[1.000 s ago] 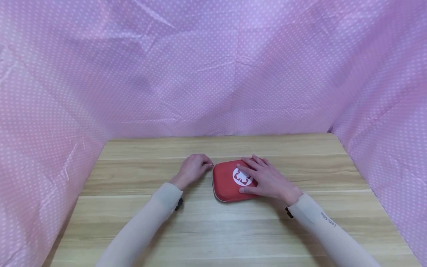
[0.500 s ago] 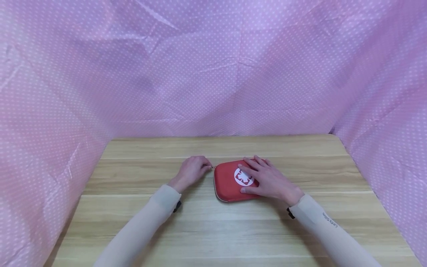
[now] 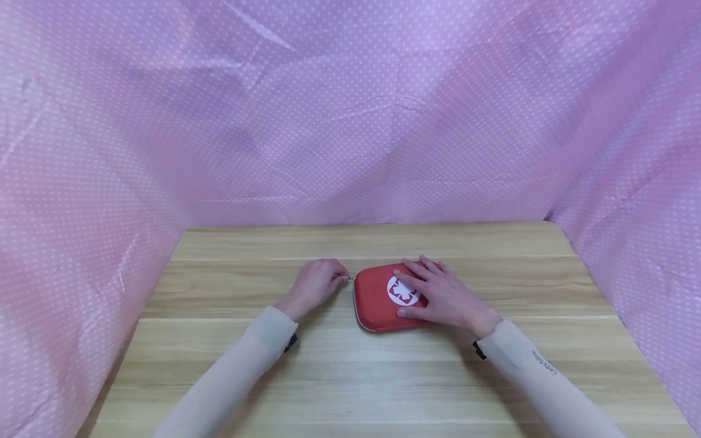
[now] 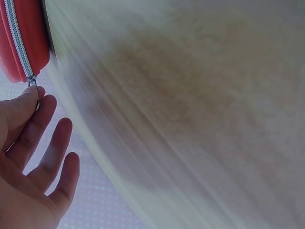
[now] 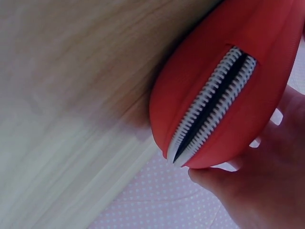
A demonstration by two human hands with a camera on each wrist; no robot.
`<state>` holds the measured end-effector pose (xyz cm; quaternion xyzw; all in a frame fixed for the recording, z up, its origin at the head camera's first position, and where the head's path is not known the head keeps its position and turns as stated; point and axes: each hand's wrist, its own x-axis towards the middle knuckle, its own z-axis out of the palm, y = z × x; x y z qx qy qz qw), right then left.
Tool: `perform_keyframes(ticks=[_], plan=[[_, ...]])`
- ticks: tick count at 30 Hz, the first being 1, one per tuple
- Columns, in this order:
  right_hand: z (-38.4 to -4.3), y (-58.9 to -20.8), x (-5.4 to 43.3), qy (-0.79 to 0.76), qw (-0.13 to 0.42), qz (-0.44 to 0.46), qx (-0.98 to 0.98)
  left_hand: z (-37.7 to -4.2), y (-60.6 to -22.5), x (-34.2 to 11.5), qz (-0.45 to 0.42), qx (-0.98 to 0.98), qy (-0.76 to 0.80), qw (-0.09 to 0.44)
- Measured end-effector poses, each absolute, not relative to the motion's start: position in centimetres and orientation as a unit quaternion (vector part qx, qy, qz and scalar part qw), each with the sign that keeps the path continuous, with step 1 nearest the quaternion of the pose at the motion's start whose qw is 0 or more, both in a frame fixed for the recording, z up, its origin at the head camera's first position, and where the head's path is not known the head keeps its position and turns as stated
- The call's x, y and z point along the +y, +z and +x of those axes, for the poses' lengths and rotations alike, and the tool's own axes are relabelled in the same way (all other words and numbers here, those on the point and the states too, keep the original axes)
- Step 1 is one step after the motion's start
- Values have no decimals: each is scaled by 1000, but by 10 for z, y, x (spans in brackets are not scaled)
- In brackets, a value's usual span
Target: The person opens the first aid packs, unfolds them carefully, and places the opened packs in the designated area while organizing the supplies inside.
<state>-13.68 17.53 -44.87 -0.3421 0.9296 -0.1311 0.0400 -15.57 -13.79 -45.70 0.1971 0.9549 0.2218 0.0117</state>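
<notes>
A red zippered case (image 3: 378, 298) with a white round emblem lies flat on the table. At its left far corner my left hand (image 3: 312, 286) pinches the metal zipper pull (image 4: 33, 88) between thumb and index finger, the other fingers loosely bent. Silver zipper teeth (image 4: 19, 43) are meshed in the left wrist view. In the right wrist view, the teeth (image 5: 212, 102) at the case's other end stand parted, with a dark gap between them. My right hand (image 3: 449, 301) rests on the case top with its fingers spread, covering its right part and some of the emblem.
The wood-grain table (image 3: 350, 383) extends around the case on all sides. Pink dotted cloth (image 3: 350, 121) hangs behind the table and along both sides.
My left hand has shifted slightly nearer to me with the zipper pull, along the case's left corner. The right hand stays on the case top. The head view has shifted a little.
</notes>
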Motion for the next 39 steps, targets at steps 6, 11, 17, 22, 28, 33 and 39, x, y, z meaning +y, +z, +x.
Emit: perform_keyframes(ticks=[6,11,17,22,28,33,39], plan=[[-137,-449,176,-130,43,-343,929,-151,-458,-139,196,956,220,13],[-136,-448,176,-132,43,-340,930,-147,-458,-140,202,954,220,8],[-136,-448,176,-134,45,-339,930,-142,-458,-141,210,953,219,6],[-135,-447,176,-133,46,-341,930,-138,-458,-141,216,951,223,8],[-135,-447,176,-136,48,-339,930,-129,-459,-142,219,950,223,9],[-135,-447,176,-135,47,-341,929,-124,-459,-141,219,949,228,3],[-134,-447,176,-134,44,-345,928,-119,-459,-141,223,947,231,-4]])
